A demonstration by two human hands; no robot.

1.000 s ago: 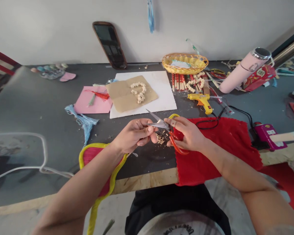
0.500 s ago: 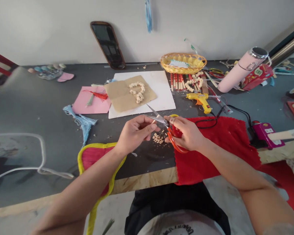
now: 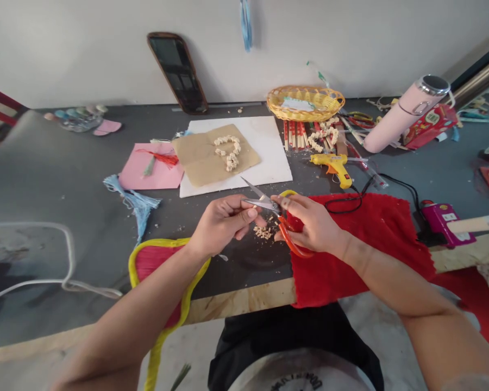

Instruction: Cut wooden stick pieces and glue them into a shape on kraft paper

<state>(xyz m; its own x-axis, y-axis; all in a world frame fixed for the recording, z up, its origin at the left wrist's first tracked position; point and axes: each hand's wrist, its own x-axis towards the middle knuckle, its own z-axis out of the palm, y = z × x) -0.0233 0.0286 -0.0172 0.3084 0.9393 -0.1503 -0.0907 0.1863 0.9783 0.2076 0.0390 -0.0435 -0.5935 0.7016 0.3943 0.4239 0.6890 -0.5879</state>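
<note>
Gripping red-handled scissors [image 3: 292,239], the right hand [image 3: 312,222] curls its fingers around the handles in the head camera's view, with the blades spread apart and pointing toward the left hand. The left hand [image 3: 227,221] pinches a slim pale stick [image 3: 262,198] between thumb and fingers; the stick's end lies at the open blades, though its full length is hidden. Just below, between the two hands, short pale pieces [image 3: 263,232] lie in a loose heap on the dark tabletop [image 3: 244,266]. A red cloth [image 3: 358,250] spreads under the right hand and forearm, hanging over the table's front edge, while a yellow-edged red item [image 3: 157,260] lies partly beneath the left forearm.

Beyond the hands, brown paper [image 3: 195,157] overlaps a white board [image 3: 275,146] and bears a curved cluster of pale bits [image 3: 232,160]. To its left are a pink sheet [image 3: 132,168] and a blue tassel [image 3: 142,209]. To the right, a yellow glue gun [image 3: 334,165] lies near red-and-pale sticks [image 3: 295,136], with a wicker basket [image 3: 305,114] behind them and a pink flask [image 3: 403,117] farther right, tilted in the view.
</note>
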